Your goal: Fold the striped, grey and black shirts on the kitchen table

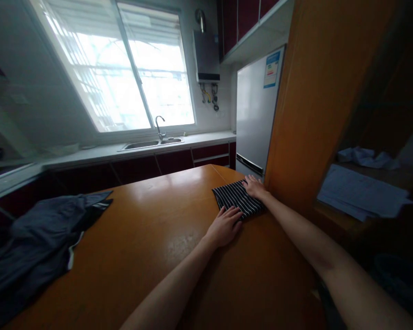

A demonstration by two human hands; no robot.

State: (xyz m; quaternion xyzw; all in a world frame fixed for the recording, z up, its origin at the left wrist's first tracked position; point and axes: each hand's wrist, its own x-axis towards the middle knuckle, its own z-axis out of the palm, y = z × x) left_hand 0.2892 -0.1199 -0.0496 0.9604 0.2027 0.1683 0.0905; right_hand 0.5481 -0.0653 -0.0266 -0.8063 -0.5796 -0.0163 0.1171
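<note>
A folded black cloth with white stripes (234,196), perhaps a garment, lies flat on the wooden table (151,215) near its right side. My left hand (225,227) rests at the cloth's near edge, fingers stretched out over it. On the far right corner of the cloth lies my right hand (255,187), its fingers also extended and flat. Neither hand grips the fabric. How many layers the cloth has cannot be made out.
Dark grey clothes (48,233) lie heaped on the table's left side. A fridge (256,110) and a wooden cabinet panel (303,114) stand close on the right. Papers (359,190) lie on a shelf there. Beyond the table runs a counter with a sink (141,145).
</note>
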